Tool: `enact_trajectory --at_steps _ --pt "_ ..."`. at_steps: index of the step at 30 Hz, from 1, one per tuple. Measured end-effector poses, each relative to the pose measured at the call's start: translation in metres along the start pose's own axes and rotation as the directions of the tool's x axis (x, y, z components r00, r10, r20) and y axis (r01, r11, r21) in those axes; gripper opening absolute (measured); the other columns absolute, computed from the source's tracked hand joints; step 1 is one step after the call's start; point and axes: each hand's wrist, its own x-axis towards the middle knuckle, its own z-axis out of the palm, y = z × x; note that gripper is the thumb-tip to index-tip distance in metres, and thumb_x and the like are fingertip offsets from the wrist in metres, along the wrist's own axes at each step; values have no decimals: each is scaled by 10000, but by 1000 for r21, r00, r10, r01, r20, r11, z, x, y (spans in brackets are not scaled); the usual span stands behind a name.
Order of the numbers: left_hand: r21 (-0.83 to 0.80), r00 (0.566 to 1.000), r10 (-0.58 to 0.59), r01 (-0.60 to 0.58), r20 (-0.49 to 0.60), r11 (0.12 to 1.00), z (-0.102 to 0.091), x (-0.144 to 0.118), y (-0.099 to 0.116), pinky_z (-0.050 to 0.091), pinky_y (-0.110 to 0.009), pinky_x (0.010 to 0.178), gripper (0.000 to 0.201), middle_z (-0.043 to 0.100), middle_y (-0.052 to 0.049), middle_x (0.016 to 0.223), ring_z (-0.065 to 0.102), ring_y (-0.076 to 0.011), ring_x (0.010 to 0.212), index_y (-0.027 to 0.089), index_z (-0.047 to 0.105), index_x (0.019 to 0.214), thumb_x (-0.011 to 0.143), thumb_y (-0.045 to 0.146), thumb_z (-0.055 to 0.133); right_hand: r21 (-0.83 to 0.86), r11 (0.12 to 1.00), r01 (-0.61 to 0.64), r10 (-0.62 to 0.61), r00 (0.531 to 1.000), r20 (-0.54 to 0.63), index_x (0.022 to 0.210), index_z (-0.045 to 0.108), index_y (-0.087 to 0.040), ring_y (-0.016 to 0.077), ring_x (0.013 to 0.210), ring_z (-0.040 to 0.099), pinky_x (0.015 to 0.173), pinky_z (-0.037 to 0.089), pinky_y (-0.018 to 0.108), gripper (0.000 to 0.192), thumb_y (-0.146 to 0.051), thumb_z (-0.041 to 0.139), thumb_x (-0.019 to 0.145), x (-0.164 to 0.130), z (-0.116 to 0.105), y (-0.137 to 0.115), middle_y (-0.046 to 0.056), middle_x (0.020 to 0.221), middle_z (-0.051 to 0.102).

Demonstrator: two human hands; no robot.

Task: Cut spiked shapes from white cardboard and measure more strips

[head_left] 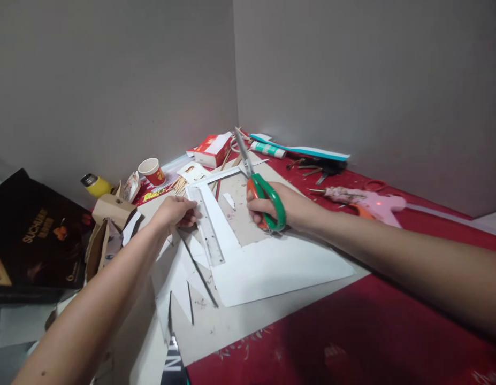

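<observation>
My right hand [272, 206] grips green and orange scissors [267, 195], their blades closed and pointing up and away toward the wall. My left hand [177, 211] presses down on the far end of a clear ruler [207, 227]. The ruler lies along the left arm of a white L-shaped foam board [272, 267]. The board rests on a grey cardboard sheet [248, 211] spread over a red table covering [352, 331]. A small white scrap [229, 200] lies on the cardboard between my hands.
A pink glue gun [368, 202] lies to the right. At the back stand a red paper cup [152, 171], a red and white box [211, 149], a green glue tube [267, 149] and wooden sticks [179, 184]. A dark bag [31, 240], a yellow bottle [95, 184] and cardboard pieces [111, 211] sit left.
</observation>
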Motion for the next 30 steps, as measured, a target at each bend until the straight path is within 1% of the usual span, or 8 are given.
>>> enact_trajectory --at_steps 2,4,8,15,21,26,29,30 --pt "-8 1000 17 -17 -17 1000 -7 -4 8 558 -391 764 302 633 -83 1134 646 -201 917 156 590 1169 913 315 597 -41 999 11 -12 1000 -18 785 418 -229 130 408 496 371 378 234 133 -200 541 743 0 -2 1 -52 504 501" --pt "-23 997 58 -59 -47 998 -17 -12 16 551 -298 621 189 672 -51 954 644 -142 717 132 624 1039 908 267 603 -282 959 11 -33 997 -74 779 444 -222 128 430 489 407 368 239 113 -236 557 776 0 -5 -2 -54 514 478" --pt "-83 982 161 -169 -95 982 -45 -36 25 443 -193 400 100 662 -33 596 523 -79 397 117 608 722 813 120 647 -751 659 -46 -109 982 -156 781 552 -197 163 572 522 512 346 276 141 -324 613 793 -2 -13 -14 2 629 537" --pt "-164 971 204 -223 -120 961 -88 -62 6 470 -180 374 76 646 -27 532 541 -90 374 117 623 696 754 103 671 -970 182 -162 -46 984 -173 1080 625 -181 241 692 573 515 289 304 384 -478 548 849 -10 -25 -9 120 830 659" --pt "-230 977 167 -194 -131 954 -106 -66 -16 486 -178 378 69 666 -37 580 563 -91 386 107 635 720 773 64 634 -973 90 -212 -27 976 -215 1083 631 -172 255 716 593 519 307 313 461 -557 474 884 -14 -37 0 155 882 692" --pt "-279 979 152 -185 -135 942 -102 -69 -31 485 -176 370 86 671 -39 607 572 -89 396 104 628 732 791 49 599 -978 56 -200 -11 980 -201 1056 625 -153 251 683 609 520 301 316 455 -553 480 894 -18 -40 5 159 814 693" --pt "-300 980 167 -192 -105 935 -92 -74 -32 488 -174 384 87 691 -60 644 601 -98 427 110 616 726 796 61 597 -990 36 -138 -161 977 -142 1024 630 -148 292 816 636 523 310 319 349 -448 499 902 -26 -33 2 180 945 695" --pt "-304 980 178 -197 -88 932 -87 -77 -31 490 -175 391 87 698 -65 661 607 -100 437 114 610 720 794 69 603 -992 78 -95 -241 964 -111 995 637 -149 303 871 635 537 335 325 309 -413 513 891 -29 -28 0 184 1004 687"
